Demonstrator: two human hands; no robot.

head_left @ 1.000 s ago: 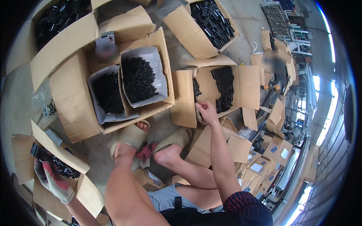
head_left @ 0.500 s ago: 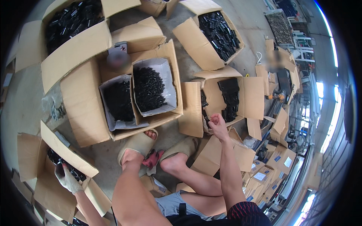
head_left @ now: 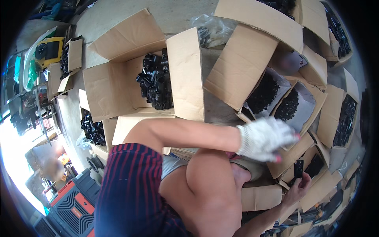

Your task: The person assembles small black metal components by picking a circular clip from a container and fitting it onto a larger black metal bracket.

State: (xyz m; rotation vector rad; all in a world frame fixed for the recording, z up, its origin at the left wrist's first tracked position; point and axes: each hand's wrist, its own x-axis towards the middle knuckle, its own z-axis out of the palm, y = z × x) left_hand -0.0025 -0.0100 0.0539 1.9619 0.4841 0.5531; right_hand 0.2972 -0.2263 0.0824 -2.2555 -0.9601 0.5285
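Observation:
My left hand [head_left: 264,139], in a white knit glove with reddish fingertips, is stretched across my knee toward the right. It is smeared by motion, but thumb and fingers look apart with nothing seen between them. Below and to its right, my bare right hand [head_left: 299,190] pinches a small black plastic part [head_left: 299,169]. That hand is at a cardboard box [head_left: 285,170] where another flat black part [head_left: 314,166] lies. Just beyond the glove are two grey-lined trays [head_left: 308,103] of small black pieces, set inside a larger carton [head_left: 318,98].
An open carton [head_left: 108,89] with a heap of black plastic parts [head_left: 156,85] stands at left. Farther right is a box of long black parts [head_left: 344,122]. A clear plastic bag [head_left: 213,31] lies on the floor [head_left: 173,15]. A red-and-black case [head_left: 75,203] sits lower left.
The view has swung left. My gloved left hand has left the box of black parts and moved across to the right. A black part now shows in my right hand.

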